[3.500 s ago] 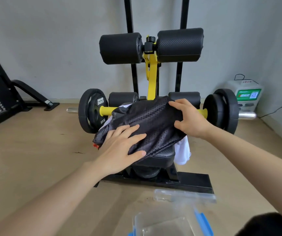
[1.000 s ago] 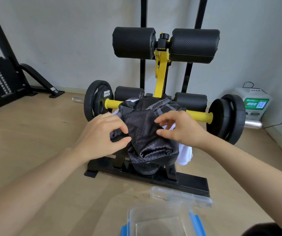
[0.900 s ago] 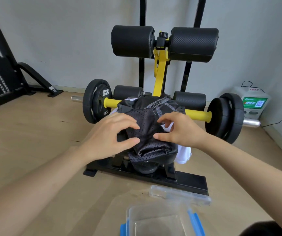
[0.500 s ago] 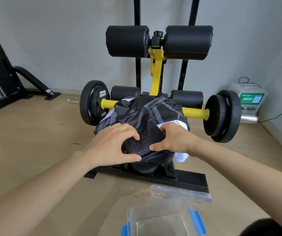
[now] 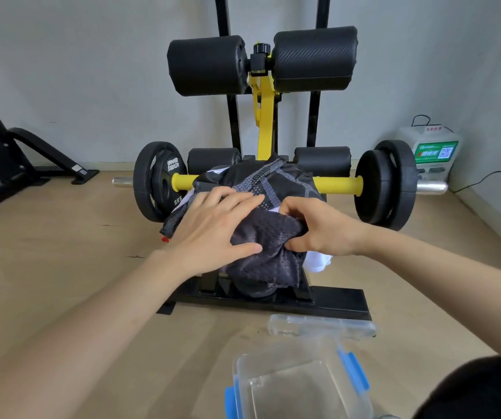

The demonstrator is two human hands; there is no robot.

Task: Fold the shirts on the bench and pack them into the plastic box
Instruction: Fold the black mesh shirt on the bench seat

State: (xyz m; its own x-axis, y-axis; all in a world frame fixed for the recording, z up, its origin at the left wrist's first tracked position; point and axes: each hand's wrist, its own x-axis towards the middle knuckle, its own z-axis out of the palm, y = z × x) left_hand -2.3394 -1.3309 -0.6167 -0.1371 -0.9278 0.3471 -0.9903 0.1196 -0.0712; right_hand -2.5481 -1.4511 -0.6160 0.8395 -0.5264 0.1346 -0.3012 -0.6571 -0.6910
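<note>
Head view: black mesh shirt (image 5: 269, 266) lies bunched, loosely folded, wrinkled.

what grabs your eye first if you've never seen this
Two hands meet at centre on a black mesh shirt heaped on the bench: the left hand presses flat, the right hand grips a fold. Behind runs a yellow bar with black weight plates; an open clear plastic box sits on the floor.

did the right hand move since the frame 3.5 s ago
Yes. The right hand drew back from the yellow bar toward the person, and now pinches the black mesh shirt.
</note>
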